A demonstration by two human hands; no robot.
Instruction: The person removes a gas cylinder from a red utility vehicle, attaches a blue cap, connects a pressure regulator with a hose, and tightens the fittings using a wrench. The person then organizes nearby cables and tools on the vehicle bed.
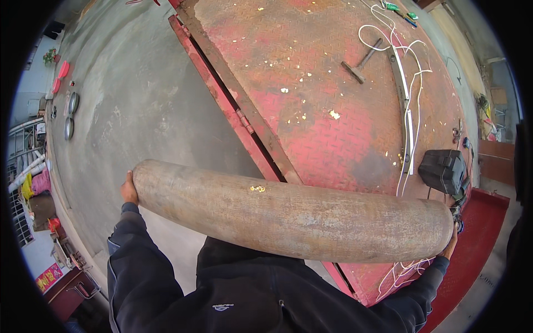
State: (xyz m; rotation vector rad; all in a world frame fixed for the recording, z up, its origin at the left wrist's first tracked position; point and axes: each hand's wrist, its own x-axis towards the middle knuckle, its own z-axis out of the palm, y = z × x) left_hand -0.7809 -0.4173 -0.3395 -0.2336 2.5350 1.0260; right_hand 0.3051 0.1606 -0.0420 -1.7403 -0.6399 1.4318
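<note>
A big, rusty, grey-brown metal cylinder [288, 216] lies crosswise in front of my body, with small yellow marks on its upper side. My left hand [129, 190] grips its left end, the fingers partly hidden behind the rim. At the right end, my right hand [452, 242] presses against the rim, and most of its fingers are out of sight. Beneath the cylinder's right part is the red, worn tread-plate platform [344, 139]. Its left part is over the grey concrete floor [139, 116]. Whether the cylinder rests on anything underneath cannot be seen.
A hammer [362, 62], a long straight bar [401, 89] and a loose white cable [420, 83] lie on the platform. A black box [442, 171] stands near the cylinder's right end. A raised, hinged red edge [222, 100] borders the platform. Metal basins [69, 129] sit far left.
</note>
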